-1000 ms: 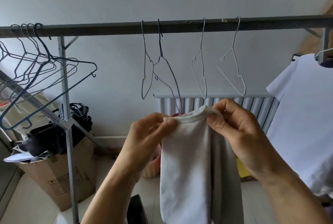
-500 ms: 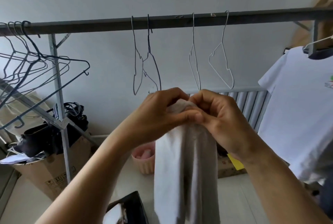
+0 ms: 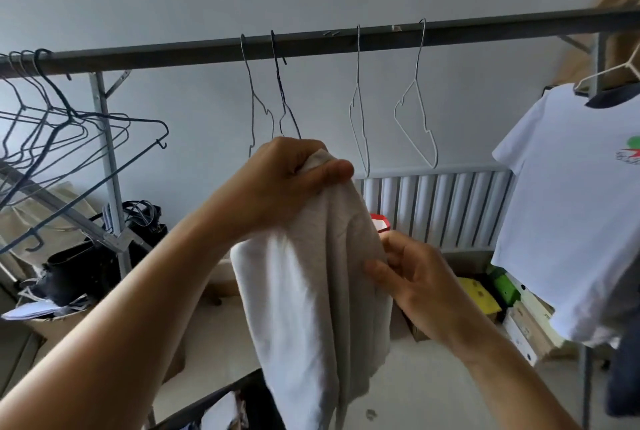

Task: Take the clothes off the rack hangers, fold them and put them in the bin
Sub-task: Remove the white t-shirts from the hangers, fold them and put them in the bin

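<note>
A pale grey garment (image 3: pixel 311 298) hangs folded lengthwise in front of me, below the rack bar (image 3: pixel 311 45). My left hand (image 3: pixel 287 180) grips its top end in a closed fist. My right hand (image 3: pixel 412 277) is lower, pinching the garment's right edge between thumb and fingers. Several empty wire hangers (image 3: pixel 360 124) hang on the bar above. A white T-shirt (image 3: pixel 571 208) with a dark collar and a small chest logo stays on a hanger at the right. A dark bin (image 3: pixel 214 409) shows only partly at the bottom edge.
A bunch of dark empty hangers (image 3: pixel 69 131) hangs at the left by the rack's upright post (image 3: pixel 110 166). Cardboard box with dark bags (image 3: pixel 90 256) stands on the floor left. White radiator (image 3: pixel 436 208) lines the wall; coloured boxes (image 3: pixel 498 294) lie at the right.
My right hand has let go of the garment's top and dropped to its right edge. My left hand now holds the top alone. The view has tilted slightly.
</note>
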The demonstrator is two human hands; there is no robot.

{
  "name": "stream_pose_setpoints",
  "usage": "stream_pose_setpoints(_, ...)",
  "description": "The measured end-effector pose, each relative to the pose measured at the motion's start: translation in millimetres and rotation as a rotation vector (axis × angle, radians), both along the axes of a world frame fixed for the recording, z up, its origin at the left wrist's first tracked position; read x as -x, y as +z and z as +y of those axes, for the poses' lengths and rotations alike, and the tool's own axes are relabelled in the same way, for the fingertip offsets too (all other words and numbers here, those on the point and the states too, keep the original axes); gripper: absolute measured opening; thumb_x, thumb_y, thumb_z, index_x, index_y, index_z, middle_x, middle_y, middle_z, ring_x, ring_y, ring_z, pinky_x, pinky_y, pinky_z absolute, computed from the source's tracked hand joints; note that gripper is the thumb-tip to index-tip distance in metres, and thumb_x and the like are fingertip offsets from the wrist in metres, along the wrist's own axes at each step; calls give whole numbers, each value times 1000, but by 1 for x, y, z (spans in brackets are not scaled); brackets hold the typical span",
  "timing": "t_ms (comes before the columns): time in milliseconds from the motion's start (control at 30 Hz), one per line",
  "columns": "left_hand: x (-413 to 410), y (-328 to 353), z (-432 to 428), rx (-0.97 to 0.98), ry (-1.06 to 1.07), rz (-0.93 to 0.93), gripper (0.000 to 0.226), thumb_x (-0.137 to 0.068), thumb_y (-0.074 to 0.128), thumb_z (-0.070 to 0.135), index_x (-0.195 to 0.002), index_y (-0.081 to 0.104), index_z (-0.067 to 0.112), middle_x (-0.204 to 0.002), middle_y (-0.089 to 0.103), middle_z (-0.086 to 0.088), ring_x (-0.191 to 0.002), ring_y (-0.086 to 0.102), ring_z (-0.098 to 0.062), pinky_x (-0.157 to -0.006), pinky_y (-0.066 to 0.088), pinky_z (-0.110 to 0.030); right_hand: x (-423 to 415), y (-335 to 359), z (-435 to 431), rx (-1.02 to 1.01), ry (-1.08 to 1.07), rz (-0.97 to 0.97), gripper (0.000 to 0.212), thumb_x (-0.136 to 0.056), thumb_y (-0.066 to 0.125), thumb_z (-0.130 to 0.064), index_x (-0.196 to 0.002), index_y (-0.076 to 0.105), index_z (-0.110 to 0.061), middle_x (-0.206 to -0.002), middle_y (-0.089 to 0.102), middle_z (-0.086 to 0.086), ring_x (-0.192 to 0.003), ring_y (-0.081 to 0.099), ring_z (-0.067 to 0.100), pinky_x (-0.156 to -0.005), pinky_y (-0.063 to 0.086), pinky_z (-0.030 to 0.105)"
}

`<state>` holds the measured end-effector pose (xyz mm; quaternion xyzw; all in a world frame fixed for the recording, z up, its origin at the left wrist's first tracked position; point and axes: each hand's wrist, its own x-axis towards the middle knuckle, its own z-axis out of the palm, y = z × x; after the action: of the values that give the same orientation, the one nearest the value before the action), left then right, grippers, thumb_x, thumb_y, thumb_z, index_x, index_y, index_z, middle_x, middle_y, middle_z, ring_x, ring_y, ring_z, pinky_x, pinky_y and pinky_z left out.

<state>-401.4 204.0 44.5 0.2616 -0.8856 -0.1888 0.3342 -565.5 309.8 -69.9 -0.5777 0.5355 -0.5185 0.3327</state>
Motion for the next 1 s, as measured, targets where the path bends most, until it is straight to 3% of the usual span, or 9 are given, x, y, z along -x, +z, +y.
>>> stream_pose_setpoints(100, -4, 5, 2, -45, -7, 62, 44, -91, 62, 39, -56, 43, 20, -54, 38, 15, -53, 35, -1, -51, 32, -16, -1, -10, 0, 20, -26, 54, 33, -84, 59, -42, -114, 60, -27, -109, 70, -9, -104, 65, 4, -92, 54, 32)
stream_pose_setpoints(200, -8, 9, 5, -57, -16, 86, 43, -90, 62, 43, -56, 45, 24, -57, 40, 15, -55, 37, -1, -53, 34, -16, -4, -18, -1, 76, -109, -9, 42, -83, 65, -45, -121, 48, -39, -118, 63, -15, -105, 63, 0, -85, 53, 22)
stream_pose_setpoints(300, -11, 14, 10, -52, -30, 87, 45, -86, 64, 47, -63, 52, 10, -60, 41, 9, -57, 38, -4, -53, 35, -18, -7, -22, -1, 126, -220, -11, 26, -88, 64, -37, -109, 50, -33, -110, 62, -20, -96, 63, -11, -76, 53, 9)
stream_pose_setpoints(367, -11, 18, 15, -22, -33, 59, 50, -85, 63, 49, -71, 57, 1, -62, 45, 4, -60, 41, -5, -55, 37, -20, -6, -26, -2, 119, -202, -19, 24, -87, 63, -39, -108, 54, -30, -111, 65, -15, -97, 64, -6, -77, 52, 8)
stream_pose_setpoints(533, -12, 24, 27, 8, -29, 15, 38, -86, 58, 43, -72, 61, 8, -62, 48, 5, -60, 42, -3, -55, 37, -18, -6, -31, -5, 83, -47, 31, 30, -82, 62, -47, -111, 56, -42, -117, 62, -17, -104, 60, -6, -72, 49, 5)
stream_pose_setpoints(633, -15, 23, 30, -2, -48, -21, 38, -88, 58, 40, -73, 60, 5, -61, 47, 9, -58, 41, -1, -53, 35, -15, -6, -28, -3, 16, 92, -34, 32, -81, 66, -56, -105, 61, -36, -109, 65, -16, -104, 61, -6, -78, 51, 13)
stream_pose_setpoints(767, -24, 25, 29, -31, -101, -73, 27, -91, 63, 35, -71, 63, 16, -61, 55, 11, -59, 49, 3, -56, 39, -10, -3, -32, 0, -48, 243, -153, 65, -64, 71, -70, -104, 71, -19, -107, 70, 4, -105, 67, 20, -91, 55, 39)
stream_pose_setpoints(933, -39, 39, 25, -48, -104, -135, 28, -81, 60, 42, -72, 65, 16, -60, 59, 12, -58, 52, 4, -54, 42, -10, -10, -37, 4, -53, 236, -226, 61, -61, 72, -74, -88, 75, -20, -94, 72, 7, -92, 70, 21, -80, 57, 30)
stream_pose_setpoints(1000, -48, 45, 21, -23, -88, -185, 27, -80, 59, 44, -72, 66, 18, -62, 60, 12, -57, 53, 4, -53, 42, -10, -13, -34, 4, -24, 182, -270, 65, -62, 72, -73, -82, 69, -12, -90, 67, 15, -86, 65, 26, -78, 56, 35)
